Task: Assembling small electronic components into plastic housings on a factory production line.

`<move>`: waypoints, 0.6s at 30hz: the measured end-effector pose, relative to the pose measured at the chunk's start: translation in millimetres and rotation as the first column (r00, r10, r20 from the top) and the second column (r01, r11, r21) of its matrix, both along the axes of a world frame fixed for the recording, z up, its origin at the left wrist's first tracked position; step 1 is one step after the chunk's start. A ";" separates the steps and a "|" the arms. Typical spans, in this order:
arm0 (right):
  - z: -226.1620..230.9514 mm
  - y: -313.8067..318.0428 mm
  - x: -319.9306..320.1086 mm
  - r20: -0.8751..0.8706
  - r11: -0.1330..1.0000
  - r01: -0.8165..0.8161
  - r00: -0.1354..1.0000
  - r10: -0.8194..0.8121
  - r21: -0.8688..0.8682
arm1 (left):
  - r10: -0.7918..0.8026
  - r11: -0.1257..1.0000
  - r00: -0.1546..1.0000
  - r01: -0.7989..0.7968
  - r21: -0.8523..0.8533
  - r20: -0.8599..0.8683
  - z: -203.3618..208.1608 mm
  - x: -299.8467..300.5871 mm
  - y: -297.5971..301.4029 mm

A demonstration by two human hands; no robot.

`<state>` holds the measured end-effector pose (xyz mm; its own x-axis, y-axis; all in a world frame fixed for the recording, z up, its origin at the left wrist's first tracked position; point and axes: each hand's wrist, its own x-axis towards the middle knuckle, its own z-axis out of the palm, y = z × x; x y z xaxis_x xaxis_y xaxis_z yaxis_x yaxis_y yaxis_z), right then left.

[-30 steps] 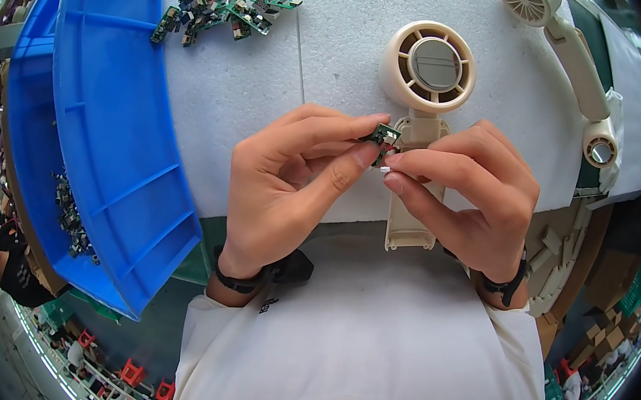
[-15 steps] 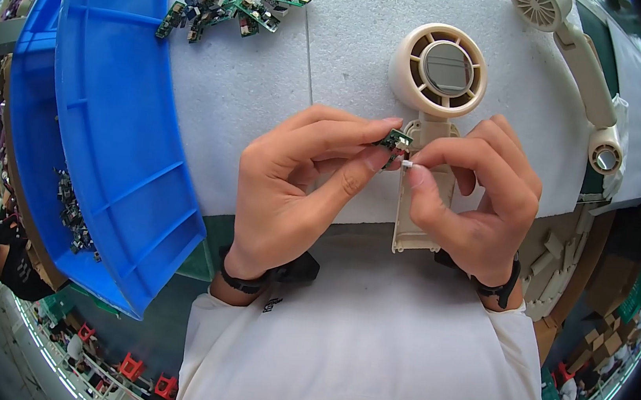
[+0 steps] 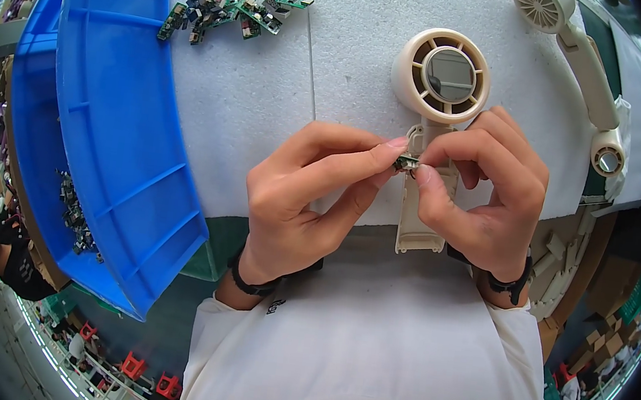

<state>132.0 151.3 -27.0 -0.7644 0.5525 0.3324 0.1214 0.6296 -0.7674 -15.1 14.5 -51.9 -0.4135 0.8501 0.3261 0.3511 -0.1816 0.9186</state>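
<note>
The left hand (image 3: pixel 301 198) and the right hand (image 3: pixel 479 194) pinch a small green circuit board (image 3: pixel 406 163) between closed fingertips, directly over the handle of a cream plastic handheld fan shell (image 3: pixel 439 95) on the white foam tabletop (image 3: pixel 269 99). Beyond the left hand lies a heap of green circuit boards (image 3: pixel 228 4) beside a blue plastic bin (image 3: pixel 109 113). Since a second ago, both hands have kept their pinch, sitting slightly higher along the handle.

An assembly workshop: circuit boards (image 3: pixel 228 6) heaped by a blue parts bin (image 3: pixel 107 128), fan housings (image 3: pixel 441 79) on foam.

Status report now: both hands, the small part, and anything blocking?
Left hand and right hand both pinch small green circuit board. Board held over handle of cream fan shell. Nothing blocking; spare boards lie far off.
</note>
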 end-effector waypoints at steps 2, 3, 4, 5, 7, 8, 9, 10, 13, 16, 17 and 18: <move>-0.4 0.9 0.1 -0.005 1.000 -0.023 1.000 0.023 -0.004 | -0.017 1.000 0.999 0.017 -0.001 0.043 -0.3 -1.1 -1.5; -0.9 1.8 0.6 -0.005 1.000 -0.022 1.000 0.022 -0.004 | -0.038 0.999 0.995 0.038 -0.001 0.089 -0.9 -1.8 -2.0; -1.3 2.9 1.1 -0.012 0.998 -0.038 0.999 0.037 -0.042 | -0.058 0.998 0.989 0.058 0.001 0.134 -1.3 -2.6 -2.5; -1.8 4.1 1.7 -0.019 0.995 -0.054 0.998 0.052 -0.079 | -0.059 0.998 0.989 0.059 0.001 0.134 -1.1 -3.8 -2.9; -4.6 6.4 3.9 -0.026 0.991 -0.069 0.997 0.067 -0.117 | -0.114 0.991 0.942 0.131 -0.031 0.316 -0.2 -7.2 -4.1; -8.0 6.9 6.0 -0.059 0.980 -0.088 0.995 0.079 -0.176 | -0.135 0.985 0.905 0.167 -0.044 0.403 1.0 -8.5 -4.5; -11.4 7.3 7.9 -0.091 0.966 -0.108 0.992 0.089 -0.234 | -0.134 0.985 0.905 0.166 -0.046 0.404 2.3 -9.4 -4.1; -13.2 7.6 8.7 -0.124 0.948 -0.129 0.988 0.097 -0.290 | -0.152 0.979 0.887 0.194 -0.055 0.436 4.0 -10.1 -3.4; -12.8 8.4 9.0 -0.132 0.934 -0.158 0.984 0.121 -0.320 | -0.185 0.964 0.845 0.254 -0.072 0.501 6.9 -13.2 -2.2; -12.8 9.5 8.6 -0.138 0.926 -0.174 0.981 0.135 -0.334 | -0.250 0.938 0.859 0.330 -0.109 0.448 7.5 -18.1 -3.7; -12.9 9.8 8.4 -0.141 0.927 -0.179 0.980 0.139 -0.330 | -0.250 0.937 0.857 0.332 -0.111 0.452 8.1 -18.2 -2.8; -13.3 10.2 8.0 -0.146 0.926 -0.188 0.978 0.147 -0.327 | -0.245 0.940 0.874 0.320 -0.117 0.420 9.5 -17.6 -2.1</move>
<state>140.0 161.4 -40.2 -0.8227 0.5147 0.2411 -0.0662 0.3346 -0.9400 -32.7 12.4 -42.4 -0.2087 0.9778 0.0200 -0.0878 -0.0390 0.9954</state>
